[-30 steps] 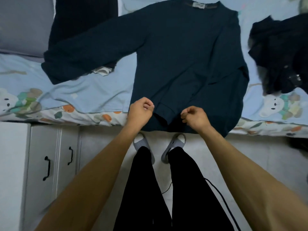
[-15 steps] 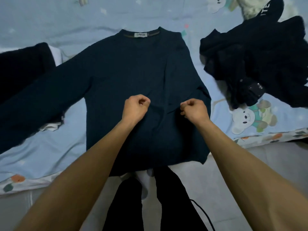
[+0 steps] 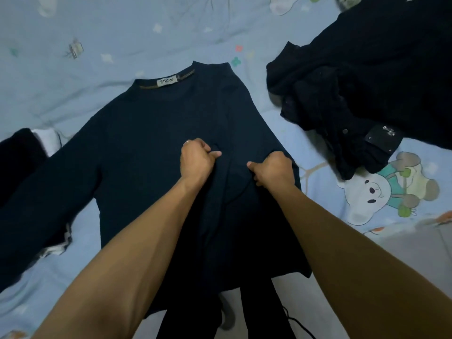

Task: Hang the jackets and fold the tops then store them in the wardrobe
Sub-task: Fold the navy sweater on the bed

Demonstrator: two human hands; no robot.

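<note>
Looking down from the head view, I see a dark navy long-sleeved top point(image 3: 151, 152) spread flat on the bed sheet point(image 3: 73, 77), collar at the far end with a white label inside the neckline, hem hanging over the near edge of the bed. Its left sleeve runs out to the left and toward me; the right sleeve appears folded in over the body, forming a long ridge down the right half.

My left hand point(image 3: 197, 160) sits at mid-body, fingers curled into a fist, grip closed on a bunch of the navy fabric (a ring shows on one finger). My right hand point(image 3: 274, 171) is just beside it to the right, near the top's right edge, grip likewise closed on the cloth, thumb pointing left. The two fists are close but apart, with a raised fold of fabric between them.

Right of the top, a heap of black clothing point(image 3: 367, 94) lies crumpled on the sheet, apart from the navy top; a strap or cuff with metal studs shows at its near side. At the far left edge, another dark garment point(image 3: 19, 162) lies partly under the outstretched sleeve, with a bit of white fabric beside it.

Sheet is pale blue with a cartoon bear print point(image 3: 381, 192) at near right. Below the hem, dark trouser legs point(image 3: 264, 311) and pale floor.
</note>
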